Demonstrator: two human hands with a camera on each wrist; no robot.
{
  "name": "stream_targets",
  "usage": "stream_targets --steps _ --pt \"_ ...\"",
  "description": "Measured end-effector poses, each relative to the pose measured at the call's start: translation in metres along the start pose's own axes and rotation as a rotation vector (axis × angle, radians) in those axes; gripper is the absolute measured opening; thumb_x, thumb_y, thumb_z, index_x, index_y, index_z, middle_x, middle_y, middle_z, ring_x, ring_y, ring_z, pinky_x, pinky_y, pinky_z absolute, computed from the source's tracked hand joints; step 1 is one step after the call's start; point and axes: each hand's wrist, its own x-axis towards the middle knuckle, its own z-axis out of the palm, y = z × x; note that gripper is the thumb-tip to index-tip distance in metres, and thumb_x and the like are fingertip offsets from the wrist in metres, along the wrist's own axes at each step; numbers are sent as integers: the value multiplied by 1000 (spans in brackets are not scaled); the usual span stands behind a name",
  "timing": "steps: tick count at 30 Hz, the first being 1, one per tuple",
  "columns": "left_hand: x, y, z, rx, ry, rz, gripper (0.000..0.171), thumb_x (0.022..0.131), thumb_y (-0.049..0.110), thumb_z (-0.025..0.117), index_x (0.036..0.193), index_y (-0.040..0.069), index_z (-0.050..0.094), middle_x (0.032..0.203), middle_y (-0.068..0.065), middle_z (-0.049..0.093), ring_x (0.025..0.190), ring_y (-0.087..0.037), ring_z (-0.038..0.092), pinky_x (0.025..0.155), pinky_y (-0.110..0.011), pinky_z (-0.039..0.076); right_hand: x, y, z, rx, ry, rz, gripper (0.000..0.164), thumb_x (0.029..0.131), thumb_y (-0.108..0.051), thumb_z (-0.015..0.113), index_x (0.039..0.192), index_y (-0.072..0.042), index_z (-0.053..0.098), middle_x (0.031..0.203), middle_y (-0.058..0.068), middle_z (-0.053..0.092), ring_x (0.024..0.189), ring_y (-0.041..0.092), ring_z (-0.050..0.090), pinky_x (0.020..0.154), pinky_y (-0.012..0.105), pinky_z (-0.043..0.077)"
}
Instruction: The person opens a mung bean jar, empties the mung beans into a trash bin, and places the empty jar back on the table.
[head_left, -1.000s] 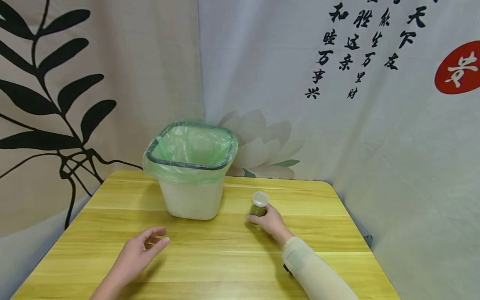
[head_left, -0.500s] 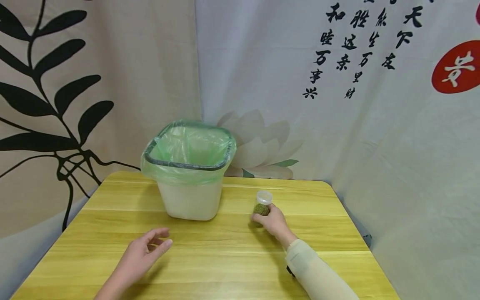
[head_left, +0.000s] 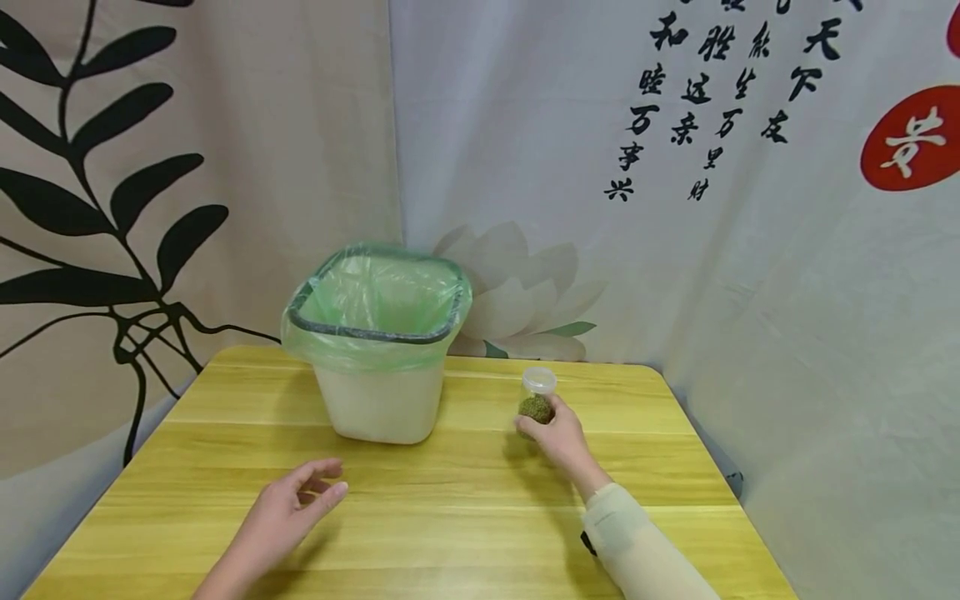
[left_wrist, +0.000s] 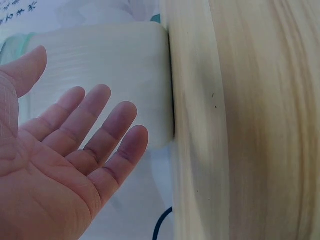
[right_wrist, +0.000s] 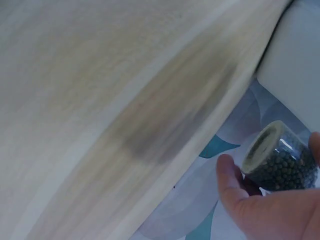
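A small clear jar (head_left: pixel 537 403) of green mung beans, with a translucent white lid, is gripped by my right hand (head_left: pixel 561 435). In the right wrist view the same jar (right_wrist: pixel 282 159) sits between thumb and fingers, its base apart from the tabletop, where a shadow falls. My left hand (head_left: pixel 288 510) hovers above the left part of the table, holding nothing. In the left wrist view its palm shows, with loosely bent fingers (left_wrist: pixel 117 132) in front of the white bin (left_wrist: pixel 105 65).
On the wooden table (head_left: pixel 450 533) stands the bin (head_left: pixel 382 402), lined with a green plastic bag (head_left: pixel 375 354) held by a dark rim (head_left: pixel 367 333). Printed cloth curtains (head_left: pixel 510 133) hang behind the table and to its right.
My right hand has moved a little to the right and, in the last half second, upward with the jar. The left hand has shifted slightly right, staying loosely bent.
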Motion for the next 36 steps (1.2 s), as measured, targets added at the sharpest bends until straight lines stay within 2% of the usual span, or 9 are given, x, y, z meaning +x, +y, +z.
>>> stream_targets --steps 10,14,18,23,29,31,33,36 --pt "-1 2 1 -10 -3 -15 53 104 49 68 142 12 66 124 -3 78 105 -12 70 84 -24 57 -3 -11 -12 22 -5 -117 84 97 -44 80 166 -22 38 156 18 54 129 36 64 104 52 57" --pt "-1 3 2 -18 -3 -16 53 104 49 69 142 13 66 130 -4 76 105 -12 69 84 -23 57 -7 -15 -18 62 4 -127 89 96 -50 80 168 -26 33 160 16 51 131 35 64 107 53 56" --pt "0 5 3 -25 -6 -33 54 103 52 68 142 14 66 133 -4 75 105 -10 69 85 -23 56 -13 -19 -24 99 18 -132 90 95 -51 80 168 -30 33 158 13 54 131 33 64 107 51 56" --pt "0 7 4 -36 -17 -46 54 103 53 68 142 16 67 134 -3 74 105 -10 69 85 -23 56 -22 -23 -28 131 34 -158 86 95 -48 81 166 -32 35 156 12 56 127 31 66 103 47 58" --pt "1 10 4 -49 -29 -48 54 102 55 68 141 18 67 135 -2 74 107 -10 68 85 -23 56 -37 -29 -32 170 14 -232 79 100 -37 78 166 -29 36 142 15 63 114 28 69 91 35 61" --pt "1 12 4 -55 -31 -45 53 102 54 68 141 18 67 134 -2 74 107 -11 68 85 -24 56 -43 -30 -31 157 6 -255 79 101 -34 77 167 -26 35 143 16 62 116 28 69 91 34 61" --pt "1 13 5 -59 -35 -46 53 102 54 69 141 18 67 134 -1 74 107 -11 68 84 -24 56 -48 -31 -30 136 1 -267 79 101 -34 77 168 -25 34 153 14 58 125 28 66 95 33 59" --pt "0 15 6 -75 -44 -50 52 102 54 69 140 19 68 134 -1 74 108 -10 68 84 -24 56 -55 -30 -27 135 -22 -269 80 101 -32 77 168 -24 34 154 14 56 127 30 64 95 33 60"
